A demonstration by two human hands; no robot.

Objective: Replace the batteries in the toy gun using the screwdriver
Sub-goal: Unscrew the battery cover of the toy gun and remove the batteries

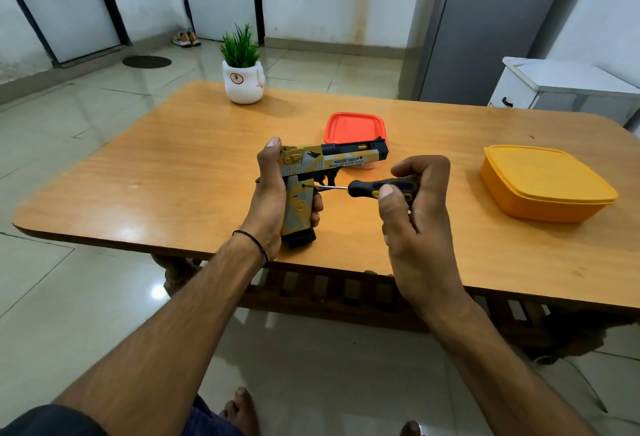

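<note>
A yellow, grey and black toy gun (pixel 332 158) is held above the wooden table (pixel 173 165), barrel pointing right. My left hand (pixel 273 193) grips its handle from the left, thumb up at the rear of the slide. My right hand (pixel 415 200) holds the black-and-yellow handle of a screwdriver (pixel 367 188), pinched between thumb and fingers. The metal shaft lies level and its tip touches a small screw hole at the top of the gun's grip. No batteries are visible.
An orange-red lid or shallow container (pixel 353 126) lies behind the gun. A yellow lidded box (pixel 543 183) sits on the right of the table. A white pot with a green plant (pixel 242 79) stands at the far edge. A white cabinet (pixel 568 89) is beyond the right corner.
</note>
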